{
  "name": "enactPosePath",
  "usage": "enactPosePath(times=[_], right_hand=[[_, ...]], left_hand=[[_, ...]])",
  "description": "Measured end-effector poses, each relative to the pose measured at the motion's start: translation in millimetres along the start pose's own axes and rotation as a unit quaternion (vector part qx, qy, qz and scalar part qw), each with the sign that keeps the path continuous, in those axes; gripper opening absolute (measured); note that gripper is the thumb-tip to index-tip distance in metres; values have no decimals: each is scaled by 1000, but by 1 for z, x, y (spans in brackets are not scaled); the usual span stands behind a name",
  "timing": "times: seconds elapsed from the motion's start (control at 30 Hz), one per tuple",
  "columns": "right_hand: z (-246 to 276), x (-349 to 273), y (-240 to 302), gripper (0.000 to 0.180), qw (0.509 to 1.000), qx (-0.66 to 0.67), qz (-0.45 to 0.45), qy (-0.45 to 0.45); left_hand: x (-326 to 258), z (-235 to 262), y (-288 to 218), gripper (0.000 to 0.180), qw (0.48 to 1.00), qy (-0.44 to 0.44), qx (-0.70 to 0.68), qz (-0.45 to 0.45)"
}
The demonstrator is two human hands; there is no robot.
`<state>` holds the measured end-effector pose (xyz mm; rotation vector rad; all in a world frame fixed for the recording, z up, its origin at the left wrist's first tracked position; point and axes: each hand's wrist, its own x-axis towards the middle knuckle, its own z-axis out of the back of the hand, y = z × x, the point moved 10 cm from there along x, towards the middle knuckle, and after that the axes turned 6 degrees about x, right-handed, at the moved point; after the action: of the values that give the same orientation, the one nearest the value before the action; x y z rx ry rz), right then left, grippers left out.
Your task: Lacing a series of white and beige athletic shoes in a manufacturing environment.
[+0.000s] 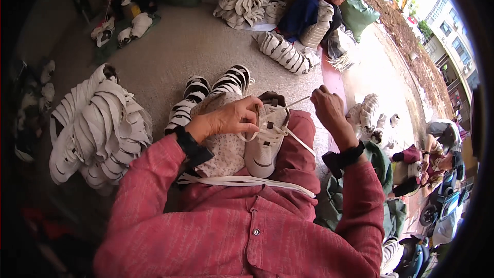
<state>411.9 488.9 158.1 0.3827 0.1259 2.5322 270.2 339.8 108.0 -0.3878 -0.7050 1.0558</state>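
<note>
We are resting a white shoe (265,141) on our lap, toe toward us. Our left hand (231,118) is pinching its laces by the tongue, while our right hand (327,105) is closed on a white lace (298,103), pulling it taut. A stack of white straps (98,128) is lying on the floor at our left.

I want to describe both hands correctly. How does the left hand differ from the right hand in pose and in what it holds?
The left hand lies on the white shoe on the lap, fingers pinching at its lacing; the right hand is raised beside the shoe, not touching it. The left hand grips close to the eyelets; the right hand pulls the white lace taut, away from the shoe. Both wear a black wristband and a red sleeve.
</note>
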Motion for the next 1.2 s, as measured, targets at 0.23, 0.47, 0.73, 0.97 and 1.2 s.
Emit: enactPosePath(times=[0.23,0.47,0.73,0.97,1.2], right_hand=[[-29,-23,-9,12,999,-6,0,-42],[-12,-46,-121,23,959,30,-256,-118],[-32,-78,-66,20,932,354,-69,-45],[-10,-100,38,25,963,184,196,37],[3,-42,-11,34,722,674,-107,113]], left_hand=[[-10,-8,-23,32,987,-54,144,46],[-12,-11,-14,15,994,-38,48,92],[-5,13,-26,14,995,-8,27,95],[-22,-16,-3,8,966,75,-146,202],[-31,-11,4,7,944,40,-195,264]])
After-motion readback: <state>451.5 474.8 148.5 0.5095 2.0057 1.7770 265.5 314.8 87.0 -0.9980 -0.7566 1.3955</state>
